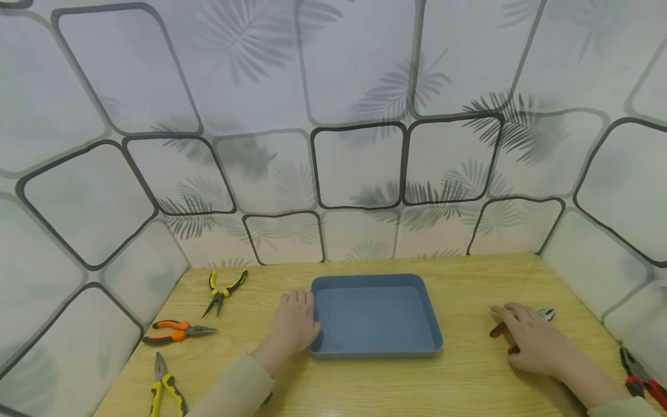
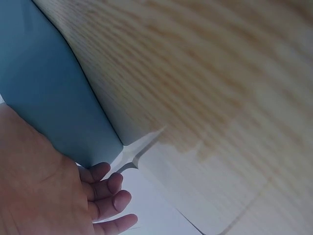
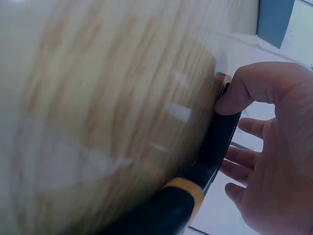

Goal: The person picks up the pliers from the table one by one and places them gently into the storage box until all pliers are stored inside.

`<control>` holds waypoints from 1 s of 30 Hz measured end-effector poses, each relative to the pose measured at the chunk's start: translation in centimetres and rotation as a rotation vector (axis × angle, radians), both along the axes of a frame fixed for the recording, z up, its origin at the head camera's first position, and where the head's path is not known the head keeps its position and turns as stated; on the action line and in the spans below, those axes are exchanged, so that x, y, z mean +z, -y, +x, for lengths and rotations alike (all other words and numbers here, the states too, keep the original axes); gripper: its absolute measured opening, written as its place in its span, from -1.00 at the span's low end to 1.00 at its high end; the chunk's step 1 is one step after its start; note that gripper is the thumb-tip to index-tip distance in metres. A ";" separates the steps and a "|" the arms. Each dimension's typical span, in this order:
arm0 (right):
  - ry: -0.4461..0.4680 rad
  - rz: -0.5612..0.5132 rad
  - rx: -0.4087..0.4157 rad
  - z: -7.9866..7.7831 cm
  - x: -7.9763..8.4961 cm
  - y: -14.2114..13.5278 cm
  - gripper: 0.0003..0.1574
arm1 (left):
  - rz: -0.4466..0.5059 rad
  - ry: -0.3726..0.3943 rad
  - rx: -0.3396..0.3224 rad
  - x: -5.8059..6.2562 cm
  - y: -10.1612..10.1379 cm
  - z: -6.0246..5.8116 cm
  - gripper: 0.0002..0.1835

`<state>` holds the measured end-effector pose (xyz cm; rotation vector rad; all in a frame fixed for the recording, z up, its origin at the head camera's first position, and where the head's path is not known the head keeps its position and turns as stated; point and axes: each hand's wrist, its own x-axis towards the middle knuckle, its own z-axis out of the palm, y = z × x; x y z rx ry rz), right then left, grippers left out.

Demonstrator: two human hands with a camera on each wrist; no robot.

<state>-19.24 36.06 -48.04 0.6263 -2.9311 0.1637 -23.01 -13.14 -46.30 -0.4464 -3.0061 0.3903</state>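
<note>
A shallow blue-grey tray (image 1: 376, 318) lies on the wooden table. Beside its left wall is my left hand (image 1: 296, 321), thumb at the rim and the other fingers loosely bent along the outside. In the left wrist view the palm (image 2: 39, 176) is close against the tray's outer wall (image 2: 58, 93). My right hand (image 1: 539, 341) is over a pair of combination pliers (image 1: 546, 314) with red-and-black handles. The right wrist view shows the thumb on a dark handle (image 3: 215, 142), with the fingers on its far side. The hand partly hides the pliers.
On the left lie yellow-and-black needle-nose pliers (image 1: 219, 295), orange-handled needle-nose pliers (image 1: 179, 331) and yellow-handled pliers (image 1: 164, 382). Red-handled pliers (image 1: 641, 376) lie at the far right edge. A patterned wall covering (image 1: 359, 168) encloses the table's back and sides.
</note>
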 end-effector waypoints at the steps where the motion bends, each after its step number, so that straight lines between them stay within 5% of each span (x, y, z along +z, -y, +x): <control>1: 0.002 0.000 -0.003 0.0 0.0 -0.1 0.06 | 0.000 0.001 0.001 0.0 0.0 0.0 -0.42; 30: 0.025 0.026 0.030 -0.8 0.1 -1.1 -0.25 | -0.002 -0.003 0.002 -0.1 0.0 0.0 -0.45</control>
